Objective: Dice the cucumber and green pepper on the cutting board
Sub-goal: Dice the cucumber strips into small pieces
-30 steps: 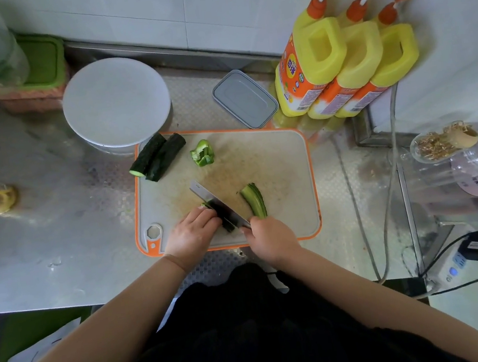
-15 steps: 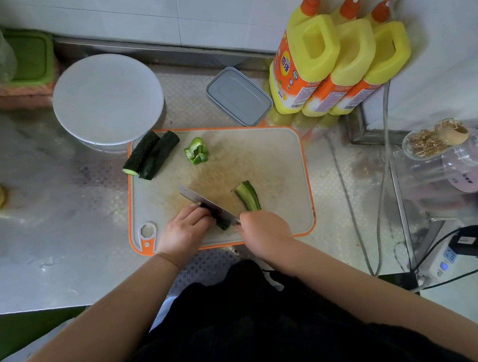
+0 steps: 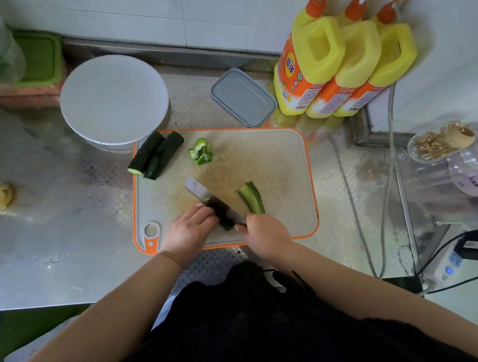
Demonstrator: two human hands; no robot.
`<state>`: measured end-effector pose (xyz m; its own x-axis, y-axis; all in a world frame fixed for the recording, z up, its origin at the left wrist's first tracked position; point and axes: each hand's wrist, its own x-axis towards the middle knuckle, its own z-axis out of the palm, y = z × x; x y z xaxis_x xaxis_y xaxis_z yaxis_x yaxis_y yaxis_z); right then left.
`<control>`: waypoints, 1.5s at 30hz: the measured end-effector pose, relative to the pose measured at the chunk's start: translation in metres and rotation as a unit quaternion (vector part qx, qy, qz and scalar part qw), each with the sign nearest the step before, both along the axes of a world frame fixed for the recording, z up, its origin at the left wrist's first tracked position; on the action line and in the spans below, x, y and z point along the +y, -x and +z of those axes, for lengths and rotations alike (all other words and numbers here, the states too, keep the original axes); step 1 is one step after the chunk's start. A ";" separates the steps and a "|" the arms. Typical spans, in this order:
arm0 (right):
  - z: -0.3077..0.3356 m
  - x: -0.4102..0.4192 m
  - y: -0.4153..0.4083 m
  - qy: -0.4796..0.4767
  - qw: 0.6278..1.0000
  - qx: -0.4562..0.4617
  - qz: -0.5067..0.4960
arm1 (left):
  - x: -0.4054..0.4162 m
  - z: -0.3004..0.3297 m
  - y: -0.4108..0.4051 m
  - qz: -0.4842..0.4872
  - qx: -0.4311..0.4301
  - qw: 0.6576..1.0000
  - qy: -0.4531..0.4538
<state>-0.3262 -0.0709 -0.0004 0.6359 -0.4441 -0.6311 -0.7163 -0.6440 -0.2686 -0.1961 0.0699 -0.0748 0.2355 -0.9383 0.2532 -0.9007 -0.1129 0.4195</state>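
My left hand (image 3: 188, 231) pinned the cucumber piece (image 3: 225, 222); my right hand (image 3: 267, 232) gripped the knife (image 3: 213, 203). The blade sat beside my fingers (image 3: 205, 211) and could nick them.

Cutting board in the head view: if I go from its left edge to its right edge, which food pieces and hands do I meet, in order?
two dark cucumber pieces → left hand → green pepper piece → cucumber under the knife → sliced cucumber strips → right hand

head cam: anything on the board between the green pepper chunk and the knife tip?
Nothing. In the head view the stretch of stained, orange-rimmed cutting board between the green pepper piece and the steel knife blade is bare.
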 end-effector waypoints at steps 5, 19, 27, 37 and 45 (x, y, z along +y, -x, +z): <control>0.001 -0.001 0.001 -0.023 0.999 -0.005 -0.043 | 0.002 0.003 -0.001 -0.012 -0.008 1.000 -0.013; 0.016 0.002 0.006 0.024 0.999 -0.018 0.039 | 0.007 0.011 0.001 0.069 0.009 0.997 -0.019; 0.016 0.001 0.003 0.036 0.997 -0.008 0.067 | 0.007 0.010 -0.001 0.067 0.010 0.998 -0.010; 0.017 0.001 -0.002 0.040 0.995 -0.005 0.089 | 0.009 0.007 -0.006 0.054 0.029 0.998 -0.015; 0.013 0.003 -0.010 0.038 0.995 0.011 0.087 | 0.011 0.002 -0.011 0.037 0.041 0.998 0.000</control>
